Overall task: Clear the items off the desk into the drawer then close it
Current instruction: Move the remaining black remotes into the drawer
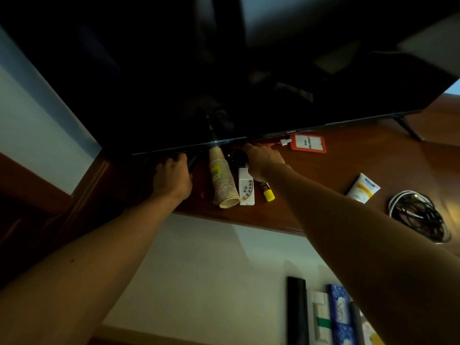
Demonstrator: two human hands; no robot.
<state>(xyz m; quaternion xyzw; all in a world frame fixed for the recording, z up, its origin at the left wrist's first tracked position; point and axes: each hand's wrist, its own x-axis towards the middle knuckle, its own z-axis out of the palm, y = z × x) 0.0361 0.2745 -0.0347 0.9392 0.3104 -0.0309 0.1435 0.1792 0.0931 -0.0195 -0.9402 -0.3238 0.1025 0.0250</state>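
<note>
Head view, dim light: both bare arms reach forward onto a brown wooden desk [323, 185], hands up under the lower edge of a big dark TV screen [224, 70]. Left hand [173, 178] sits at the left end of the desk, fingers curled over something dark under the screen edge; what it grips, if anything, cannot be told. Right hand [263, 159] is further right, fingers bent down on a dark round object [236, 156], partly covering it; real grip or just touching is unclear. Between the hands lies a stack of paper cups [222, 180] on its side, open mouth toward the camera. Just beside it on the right, a white remote [246, 188] with grey buttons, its top end under the right hand. Next right, a marker with yellow cap [266, 191]. A red item [200, 188] lies left of the cups, mostly in shadow. Behind the right hand, an orange badge holder [308, 143] with a white card, near the screen edge. Far right: a white tube [363, 188] and a coil of black and white cables [420, 215], close together. The drawer is not identifiable. At the bottom right, below the desk edge, sit a black bar [297, 312] and a blue patterned box [339, 314].
</note>
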